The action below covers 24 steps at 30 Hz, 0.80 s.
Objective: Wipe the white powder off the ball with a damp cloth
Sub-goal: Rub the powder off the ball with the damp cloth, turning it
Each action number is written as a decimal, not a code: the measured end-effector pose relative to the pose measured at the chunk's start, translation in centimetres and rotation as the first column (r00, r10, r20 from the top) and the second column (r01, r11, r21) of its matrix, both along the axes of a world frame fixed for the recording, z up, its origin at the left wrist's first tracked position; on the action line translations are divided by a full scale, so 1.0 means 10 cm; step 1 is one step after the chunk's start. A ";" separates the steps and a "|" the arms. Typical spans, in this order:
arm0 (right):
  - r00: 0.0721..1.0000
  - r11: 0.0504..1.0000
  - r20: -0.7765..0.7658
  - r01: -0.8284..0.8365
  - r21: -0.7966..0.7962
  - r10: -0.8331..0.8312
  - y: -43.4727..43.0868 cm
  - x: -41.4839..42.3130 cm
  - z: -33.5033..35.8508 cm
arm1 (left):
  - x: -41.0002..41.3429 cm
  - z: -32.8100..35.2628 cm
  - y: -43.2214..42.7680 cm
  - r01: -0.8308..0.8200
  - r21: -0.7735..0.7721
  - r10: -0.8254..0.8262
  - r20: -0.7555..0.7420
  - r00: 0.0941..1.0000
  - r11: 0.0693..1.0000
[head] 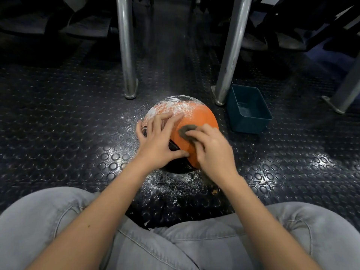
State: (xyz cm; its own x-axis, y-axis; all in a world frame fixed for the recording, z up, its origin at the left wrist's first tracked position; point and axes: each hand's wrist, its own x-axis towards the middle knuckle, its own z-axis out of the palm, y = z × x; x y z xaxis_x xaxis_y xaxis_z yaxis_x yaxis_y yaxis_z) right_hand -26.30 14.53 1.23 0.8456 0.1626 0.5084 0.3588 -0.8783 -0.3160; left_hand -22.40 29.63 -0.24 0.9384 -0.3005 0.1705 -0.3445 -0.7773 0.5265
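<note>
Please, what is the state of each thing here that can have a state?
ball: powder left on the far top, near orange part clean.
cloth: pressed on the ball under the right hand.
left hand: spread open on the ball.
right hand: holds the cloth.
tub: open, upright on the floor.
floor: powder scattered round the ball.

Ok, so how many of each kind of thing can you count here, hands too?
ball: 1
cloth: 1
blue tub: 1
metal legs: 3
hands: 2, the left hand and the right hand
Total: 8
</note>
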 end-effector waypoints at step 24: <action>0.905 0.854 -0.291 0.400 0.333 -0.310 -0.48 0.29 -0.12 | 0.01 -0.02 0.02 0.000 -0.031 0.000 0.001 1.000 1.000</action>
